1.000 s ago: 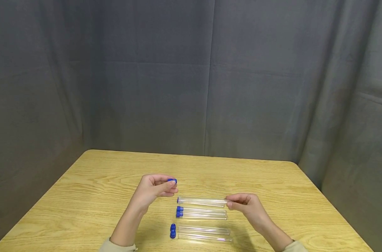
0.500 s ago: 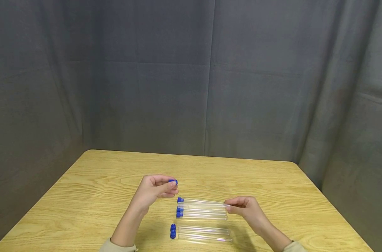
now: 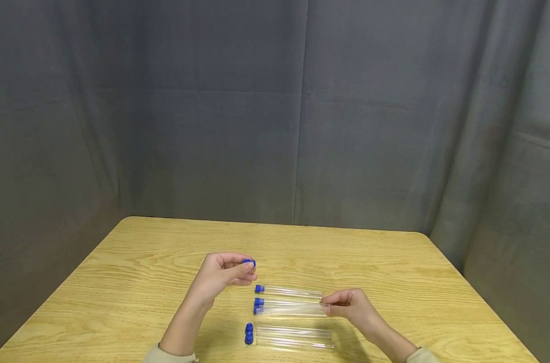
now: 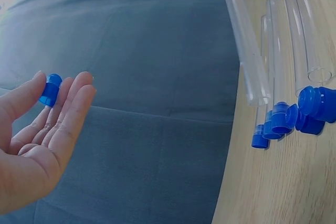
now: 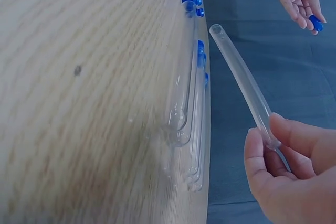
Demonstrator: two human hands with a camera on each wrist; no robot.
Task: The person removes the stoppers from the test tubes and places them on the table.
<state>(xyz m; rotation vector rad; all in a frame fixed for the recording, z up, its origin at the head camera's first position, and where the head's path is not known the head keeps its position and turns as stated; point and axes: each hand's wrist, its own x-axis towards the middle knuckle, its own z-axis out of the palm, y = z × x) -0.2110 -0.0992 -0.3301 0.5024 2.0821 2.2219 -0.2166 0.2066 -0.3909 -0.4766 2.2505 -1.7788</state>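
Note:
My left hand is raised above the table and pinches a blue cap between thumb and fingertips. Held by the closed end in my right hand, an uncapped clear test tube points its open mouth to the left. In the head view this tube overlaps the capped tubes lying below it. Several test tubes with blue caps lie side by side on the table, caps to the left. Nearer the front, two uncapped tubes lie with two loose blue caps beside their open ends.
The wooden table has rounded far corners. Dark grey curtains hang behind it and on both sides.
My right hand has drawn the held tube toward the front of the table, uncovering the farthest capped tube. The left hand has hardly moved and keeps pinching the cap.

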